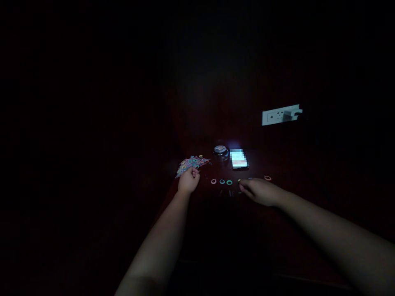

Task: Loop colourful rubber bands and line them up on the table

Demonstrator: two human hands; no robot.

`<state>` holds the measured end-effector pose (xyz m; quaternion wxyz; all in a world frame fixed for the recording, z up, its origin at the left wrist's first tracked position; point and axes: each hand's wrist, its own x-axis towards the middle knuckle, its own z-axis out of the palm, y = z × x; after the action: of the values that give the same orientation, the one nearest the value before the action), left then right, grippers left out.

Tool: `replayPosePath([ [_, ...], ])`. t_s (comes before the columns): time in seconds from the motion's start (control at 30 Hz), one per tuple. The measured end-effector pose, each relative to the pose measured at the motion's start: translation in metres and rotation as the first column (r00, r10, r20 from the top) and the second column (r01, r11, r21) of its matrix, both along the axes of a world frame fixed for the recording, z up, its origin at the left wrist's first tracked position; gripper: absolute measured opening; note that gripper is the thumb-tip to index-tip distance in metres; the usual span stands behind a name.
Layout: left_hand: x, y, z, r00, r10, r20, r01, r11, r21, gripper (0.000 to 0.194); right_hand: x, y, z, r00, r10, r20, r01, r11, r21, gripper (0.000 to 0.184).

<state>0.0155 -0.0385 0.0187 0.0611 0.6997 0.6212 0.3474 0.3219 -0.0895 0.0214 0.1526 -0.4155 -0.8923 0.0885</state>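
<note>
My left hand (189, 180) is closed at the near edge of a heap of small coloured hair ties (193, 162); what its curled fingers hold, if anything, is too small to make out. My right hand (259, 190) reaches in from the right, its fingertips pinched at a small yellow hair tie (238, 180) on the dark table. To the left of it, a pink hair tie (213, 183), a blue hair tie (222, 183) and a green hair tie (229, 184) lie in a row. Farther right lies an orange hair tie (268, 179); a bluish one is partly hidden behind my right hand.
A round clear jar with a lid (220, 149) stands behind the row. Beside it a phone (238, 159) glows, its screen blurred. On the wall at the right is a white socket panel (279, 115) with a plug in it. Most surroundings are too dark to make out.
</note>
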Motion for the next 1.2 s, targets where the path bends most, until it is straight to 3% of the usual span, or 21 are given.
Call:
replayPosePath([
  [0.13,0.016,-0.022,0.005,0.997,0.016,-0.070,-0.015,1.000,0.019,0.006,-0.002,-0.005,-0.003,0.999,-0.050,-0.018,0.051,0.994,0.091,0.016],
  [0.37,0.037,-0.070,0.007,0.983,-0.055,-0.177,0.065,0.997,0.050,0.003,0.004,-0.018,-0.004,0.991,-0.062,-0.119,0.076,0.990,0.116,0.017],
  [0.53,0.040,-0.090,0.010,0.978,-0.086,-0.191,0.098,0.994,0.055,0.004,0.015,-0.023,-0.010,0.964,-0.160,-0.211,0.186,0.976,0.111,0.024],
  [0.67,0.042,-0.092,0.011,0.978,-0.104,-0.179,0.113,0.993,0.039,0.004,0.017,-0.023,-0.012,0.950,-0.206,-0.236,0.237,0.965,0.110,0.020],
  [0.83,0.042,-0.087,0.011,0.976,-0.157,-0.150,0.157,0.988,-0.011,0.008,0.015,-0.024,-0.009,0.959,-0.177,-0.223,0.207,0.972,0.115,0.012],
  [1.0,0.043,-0.082,0.012,0.964,-0.232,-0.128,0.231,0.973,-0.029,0.014,0.015,-0.023,-0.007,0.968,-0.153,-0.199,0.177,0.978,0.110,0.012],
  [1.2,0.047,-0.074,0.010,0.965,-0.237,-0.112,0.236,0.972,-0.019,0.018,0.012,-0.020,-0.006,0.973,-0.143,-0.182,0.165,0.980,0.109,0.017],
])
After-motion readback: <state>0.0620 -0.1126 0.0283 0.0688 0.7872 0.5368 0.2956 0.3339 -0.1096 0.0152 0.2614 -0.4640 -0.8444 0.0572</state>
